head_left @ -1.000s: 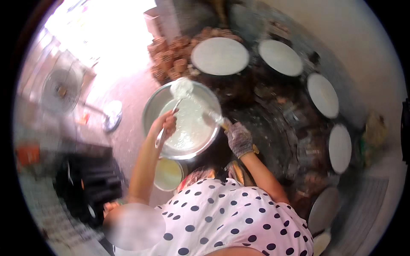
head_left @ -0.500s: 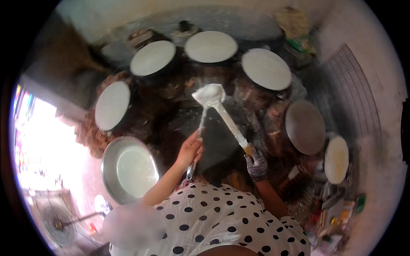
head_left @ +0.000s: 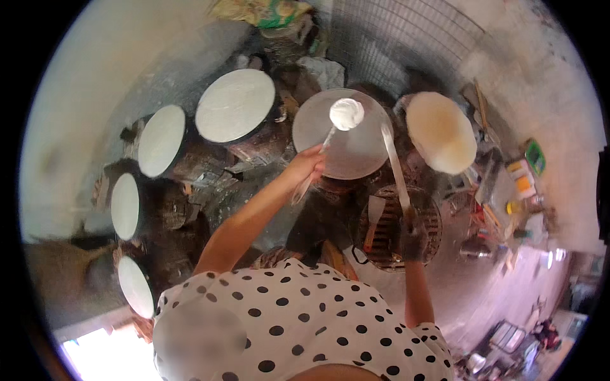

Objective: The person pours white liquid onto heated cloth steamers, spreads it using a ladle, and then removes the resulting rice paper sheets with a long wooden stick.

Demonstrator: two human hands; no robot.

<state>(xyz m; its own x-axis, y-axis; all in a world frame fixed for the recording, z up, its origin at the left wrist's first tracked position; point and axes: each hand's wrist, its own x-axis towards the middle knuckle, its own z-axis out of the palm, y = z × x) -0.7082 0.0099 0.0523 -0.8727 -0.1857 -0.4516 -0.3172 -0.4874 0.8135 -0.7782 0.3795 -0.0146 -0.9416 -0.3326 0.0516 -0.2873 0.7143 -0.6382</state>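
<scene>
My left hand (head_left: 309, 166) is closed round the handle of a ladle (head_left: 347, 115) heaped with thick white batter. The ladle hangs over a round grey griddle (head_left: 356, 155) whose surface looks bare. My gloved right hand (head_left: 413, 236) grips a long flat spreader (head_left: 395, 162) coated in white, its far end over the griddle's right edge. To the right of that griddle lies a round pale sheet (head_left: 441, 133), tan toward its middle. On the left, a griddle (head_left: 235, 106) is covered with an even white layer.
More white-covered griddles (head_left: 162, 141) curve away along the left. Beside my right hand, a scraper with an orange handle (head_left: 369, 238) rests on a round slatted grate (head_left: 384, 255). A wire mesh panel (head_left: 406, 38) leans at the back wall. Bottles and packages (head_left: 524, 204) lie far right.
My view has turned right, away from the pan of white batter. The ladle and spreader, touching before, are now apart, with the ladle over the bare griddle.
</scene>
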